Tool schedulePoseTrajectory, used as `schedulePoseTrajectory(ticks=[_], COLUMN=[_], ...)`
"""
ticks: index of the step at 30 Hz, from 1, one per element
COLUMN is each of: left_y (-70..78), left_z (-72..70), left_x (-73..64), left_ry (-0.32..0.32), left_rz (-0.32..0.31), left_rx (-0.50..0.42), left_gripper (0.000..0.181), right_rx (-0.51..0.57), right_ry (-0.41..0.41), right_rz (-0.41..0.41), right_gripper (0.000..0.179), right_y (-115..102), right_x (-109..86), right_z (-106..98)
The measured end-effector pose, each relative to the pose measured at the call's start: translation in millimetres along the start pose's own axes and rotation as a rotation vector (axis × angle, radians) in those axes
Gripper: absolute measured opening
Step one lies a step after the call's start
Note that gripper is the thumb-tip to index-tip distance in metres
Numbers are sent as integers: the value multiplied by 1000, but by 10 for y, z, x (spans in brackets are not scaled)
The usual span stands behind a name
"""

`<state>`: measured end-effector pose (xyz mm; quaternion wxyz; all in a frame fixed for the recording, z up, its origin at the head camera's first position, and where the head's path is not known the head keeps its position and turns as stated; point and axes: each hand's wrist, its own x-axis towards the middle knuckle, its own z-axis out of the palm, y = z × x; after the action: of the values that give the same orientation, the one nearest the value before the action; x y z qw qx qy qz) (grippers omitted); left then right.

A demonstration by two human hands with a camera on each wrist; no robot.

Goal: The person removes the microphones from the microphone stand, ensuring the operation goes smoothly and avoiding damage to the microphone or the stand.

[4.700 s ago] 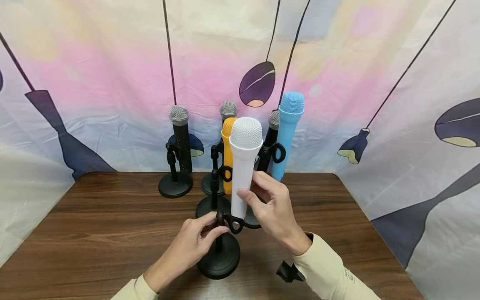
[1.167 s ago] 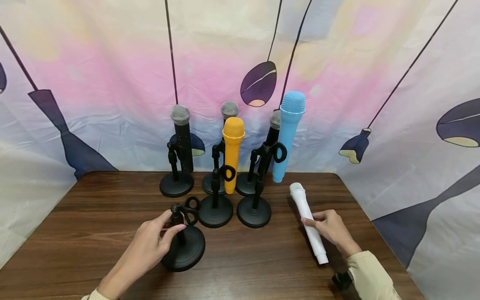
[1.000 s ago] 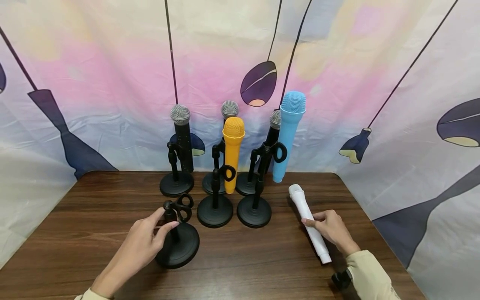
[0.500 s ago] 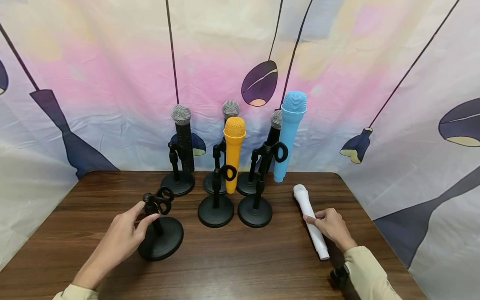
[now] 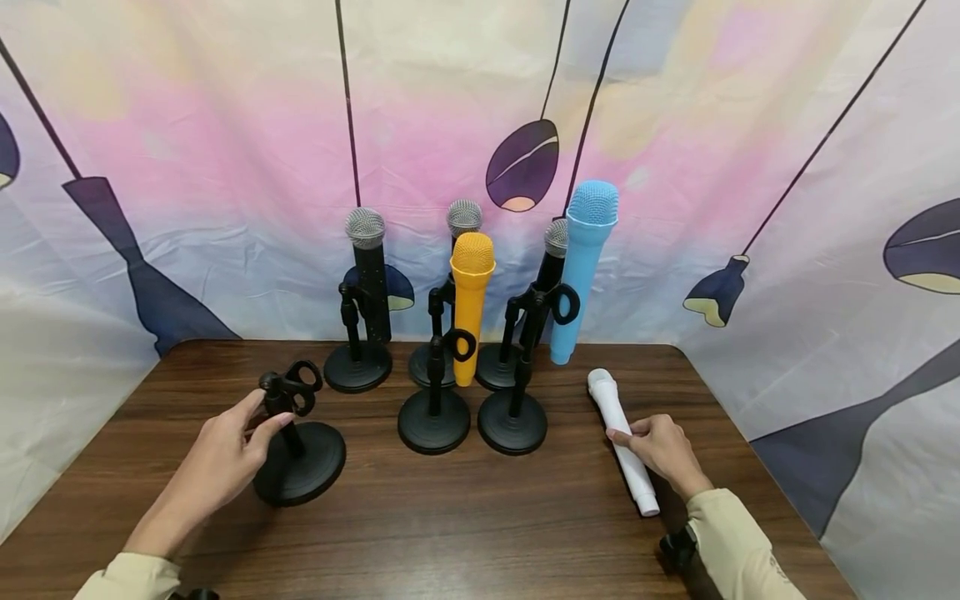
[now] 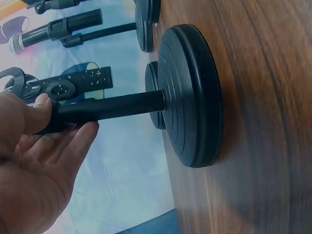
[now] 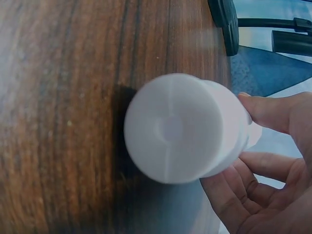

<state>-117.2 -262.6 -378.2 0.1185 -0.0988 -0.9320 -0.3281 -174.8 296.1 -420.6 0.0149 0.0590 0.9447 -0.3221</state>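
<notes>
My left hand [image 5: 217,458] pinches the post of a black microphone stand [image 5: 303,467] at the table's left. Its clip has two rings and holds nothing; the stand leans slightly. In the left wrist view the thumb and fingers grip the post [image 6: 117,107] above the round base; I cannot tell whether the base touches the table. A white microphone [image 5: 622,442] lies on the right side of the table, head pointing away. My right hand [image 5: 663,450] holds its handle between thumb and fingers. The right wrist view shows the microphone's round end [image 7: 170,131] close up.
Mid-table, several stands hold microphones: a yellow one [image 5: 471,308], a light blue one [image 5: 587,258], and black ones with silver heads, such as the leftmost [image 5: 371,283]. The wooden table [image 5: 465,533] ends at a patterned cloth backdrop [image 5: 247,125].
Earlier the white microphone stood upright in my right hand above the stand; now it lies at right. My left hand has carried the stand left and slightly back.
</notes>
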Motion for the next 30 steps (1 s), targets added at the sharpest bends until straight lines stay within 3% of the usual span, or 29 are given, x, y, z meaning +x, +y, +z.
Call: schedulePoseTrajectory(ticks=[2,8,24,30], left_y=[-32,-112,-238,-229], left_z=[-18,-51,-131,-126], left_x=[12,62,118,115], left_ry=[0,34,43,14], left_rz=[0,40,18,-28], left_rx=[1,-2,12,11], left_gripper=[51,24,21,40], right_rx=[-1,-30,-50,-45], right_ry=[-2,-7,-10,-13], right_rz=[0,5,12,16], right_gripper=[57,60,65,71], right_y=[1,16,-19,-17], right_x=[5,25,20,2], right_z=[1,12,8,1])
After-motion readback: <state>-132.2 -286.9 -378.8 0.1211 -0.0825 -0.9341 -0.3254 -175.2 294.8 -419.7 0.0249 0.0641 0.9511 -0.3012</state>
